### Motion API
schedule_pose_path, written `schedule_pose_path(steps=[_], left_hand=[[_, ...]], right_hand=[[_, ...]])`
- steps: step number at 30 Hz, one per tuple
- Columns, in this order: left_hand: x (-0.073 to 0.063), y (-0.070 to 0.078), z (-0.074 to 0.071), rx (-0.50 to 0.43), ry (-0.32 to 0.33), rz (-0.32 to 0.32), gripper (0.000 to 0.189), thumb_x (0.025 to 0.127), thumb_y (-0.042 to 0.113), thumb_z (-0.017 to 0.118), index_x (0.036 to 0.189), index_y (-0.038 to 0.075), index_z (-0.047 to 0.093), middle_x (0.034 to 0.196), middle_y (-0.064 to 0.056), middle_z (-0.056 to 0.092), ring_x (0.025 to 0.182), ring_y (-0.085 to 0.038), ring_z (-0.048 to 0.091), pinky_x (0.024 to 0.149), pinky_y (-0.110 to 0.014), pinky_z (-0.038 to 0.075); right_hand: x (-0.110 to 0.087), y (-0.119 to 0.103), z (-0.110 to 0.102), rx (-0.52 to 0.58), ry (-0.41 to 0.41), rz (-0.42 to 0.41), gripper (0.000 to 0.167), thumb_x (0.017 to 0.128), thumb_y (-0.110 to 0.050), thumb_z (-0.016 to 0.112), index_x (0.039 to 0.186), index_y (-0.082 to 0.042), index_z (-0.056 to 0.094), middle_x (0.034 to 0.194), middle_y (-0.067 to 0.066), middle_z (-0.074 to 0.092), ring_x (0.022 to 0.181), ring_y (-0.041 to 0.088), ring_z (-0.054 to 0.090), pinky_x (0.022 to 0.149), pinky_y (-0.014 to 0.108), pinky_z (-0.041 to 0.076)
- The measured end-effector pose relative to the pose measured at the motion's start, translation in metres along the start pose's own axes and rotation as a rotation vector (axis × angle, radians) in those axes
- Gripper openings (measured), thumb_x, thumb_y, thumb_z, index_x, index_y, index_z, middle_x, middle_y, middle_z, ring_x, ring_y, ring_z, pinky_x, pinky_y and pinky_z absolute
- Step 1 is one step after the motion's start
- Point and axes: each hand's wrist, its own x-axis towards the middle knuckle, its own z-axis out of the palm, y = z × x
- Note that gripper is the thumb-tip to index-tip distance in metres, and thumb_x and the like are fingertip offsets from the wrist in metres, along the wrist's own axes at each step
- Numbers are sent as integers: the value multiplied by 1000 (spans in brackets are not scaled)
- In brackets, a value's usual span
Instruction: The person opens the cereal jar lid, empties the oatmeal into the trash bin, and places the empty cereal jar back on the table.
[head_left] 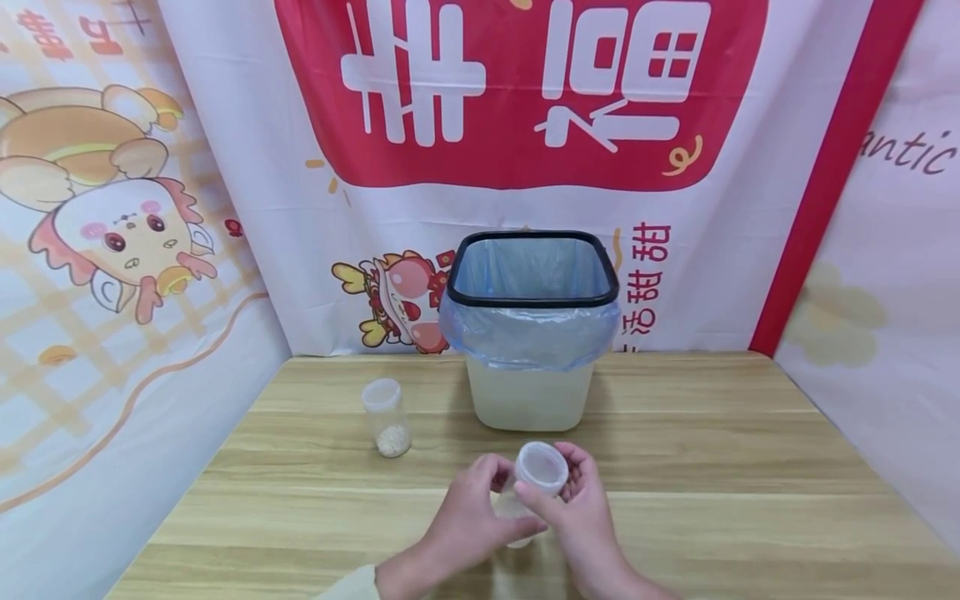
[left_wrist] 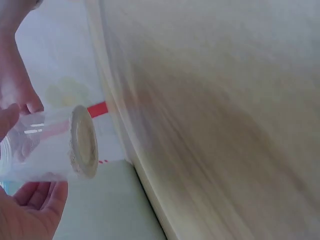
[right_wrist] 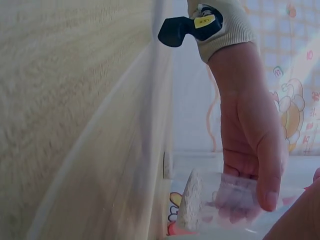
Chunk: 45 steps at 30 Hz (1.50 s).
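Observation:
Both hands hold a clear plastic jar (head_left: 512,505) above the near part of the wooden table. Its round translucent top (head_left: 542,467) faces up toward the head camera. The left hand (head_left: 468,517) has its thumb and fingers curled round the jar's body. Higher up, near the rim, the right hand (head_left: 581,517) grips with its thumb in front and fingers behind. Pale grains (right_wrist: 191,202) lie in the jar's bottom in the right wrist view. The left wrist view shows the jar's base (left_wrist: 85,142) apart from the tabletop.
A second clear jar (head_left: 384,417) with white grains at its bottom stands upright to the left. Behind the hands is a cream bin (head_left: 531,400) with a black rim and a bluish liner bag. Printed cloth (head_left: 247,108) hangs at the wooden table's (head_left: 712,433) back and sides.

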Motion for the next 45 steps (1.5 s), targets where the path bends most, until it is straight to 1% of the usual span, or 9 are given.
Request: schedule_pose_path(steps=[3,10,15,19,22,26,31,38,45], left_hand=[[-1,2,3,35,16,2,51,70,51,83,100,19,58,91,12,54,86,-17,56,76,-29,50],[-5,2,4,90,35,19,49,69,54,82,94,21,55,85,9,50,79,-13,50,67,-21,45],[-6,0,3,85,37,26,48,70,53,82,93,21,55,87,6,56,80,-12,52,69,-22,46],[-7,0,1,74,28,14,48,70,54,82,94,21,56,87,9,56,81,-14,54,71,-23,47],[-7,0,0,65,14,-9,48,70,54,82,94,21,57,89,10,55,83,-14,54,72,-24,47],[-6,-1,-1,47,-3,-30,46,71,48,84,96,19,58,92,5,60,86,-12,57,75,-26,50],[-5,-2,-2,0,-19,-34,45,71,45,84,99,17,61,96,2,63,90,-11,60,80,-27,53],[-4,-2,-4,-90,-52,-57,46,72,40,85,104,14,64,99,3,65,93,-19,64,81,-28,54],[-6,-6,-6,-127,-82,-70,49,72,38,85,108,12,65,102,7,64,95,-19,65,82,-30,55]], right_hand=[[-2,2,3,27,21,17,70,78,-2,78,131,3,33,124,14,51,109,21,53,91,23,47],[-2,7,5,32,42,23,65,79,-2,77,127,3,34,122,15,52,108,22,53,90,23,47],[-3,8,4,20,26,16,65,80,-3,77,128,3,34,124,16,52,112,23,52,92,22,46],[-3,8,2,-4,4,6,66,80,-5,77,130,3,35,126,16,52,115,26,51,93,21,45],[-1,8,-1,-41,-3,-2,65,80,-7,78,132,1,39,125,15,53,115,27,52,95,27,44],[0,6,-4,-87,-8,-24,64,79,-9,79,133,-1,45,123,12,57,110,25,54,96,37,40],[2,3,-8,-106,-33,-45,64,80,-8,78,135,-3,47,124,11,59,108,23,56,96,39,40],[5,-1,-13,-129,-44,-99,63,81,-6,77,137,-6,50,125,9,61,109,21,57,99,32,39],[10,-11,-19,-154,-20,-133,64,81,-7,78,139,-7,50,129,10,60,113,18,58,98,21,41]])
